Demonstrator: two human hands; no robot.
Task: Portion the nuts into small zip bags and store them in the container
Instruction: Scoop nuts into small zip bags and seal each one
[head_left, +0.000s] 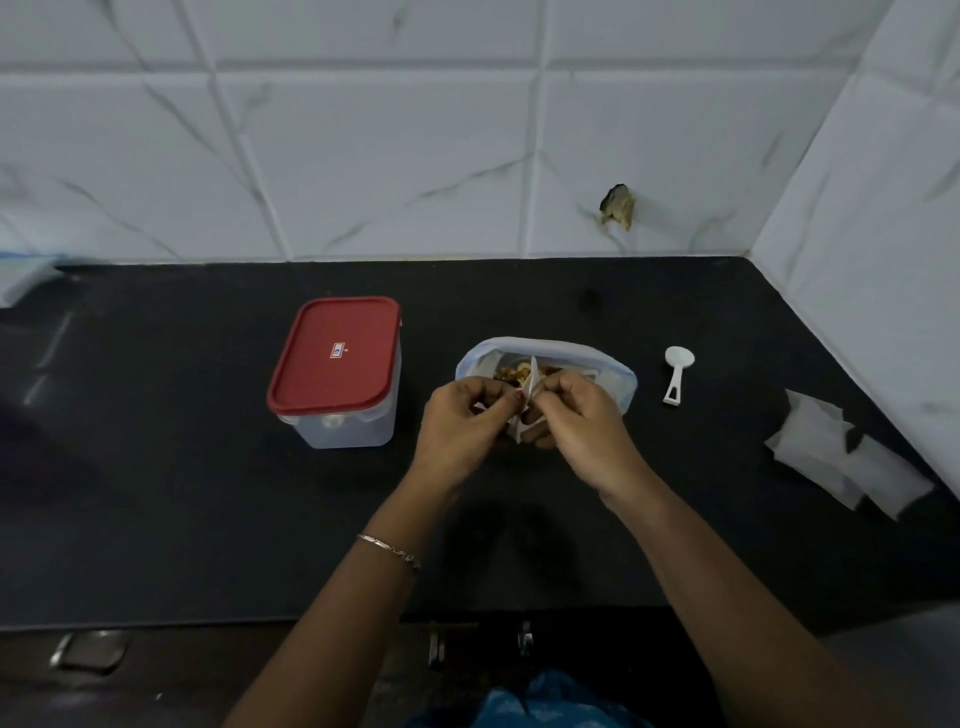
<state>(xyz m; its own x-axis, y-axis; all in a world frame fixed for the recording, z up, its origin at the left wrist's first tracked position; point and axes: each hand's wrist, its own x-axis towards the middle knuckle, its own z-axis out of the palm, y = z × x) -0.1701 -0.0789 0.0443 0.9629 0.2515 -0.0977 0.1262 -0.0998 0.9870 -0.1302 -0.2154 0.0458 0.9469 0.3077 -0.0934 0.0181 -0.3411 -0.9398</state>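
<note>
You seem early on; your left hand (462, 415) and right hand (576, 421) both pinch one small zip bag (531, 382) over the open nut bag's (545, 343) near edge; the red-lidded container (337, 358), left of it, is closed.

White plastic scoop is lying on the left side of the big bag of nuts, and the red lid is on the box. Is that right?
Not quite. The white plastic scoop lies on the right side of the big clear bag of nuts, not the left, as the head view shows. The red lid is indeed on the clear plastic box.
</note>
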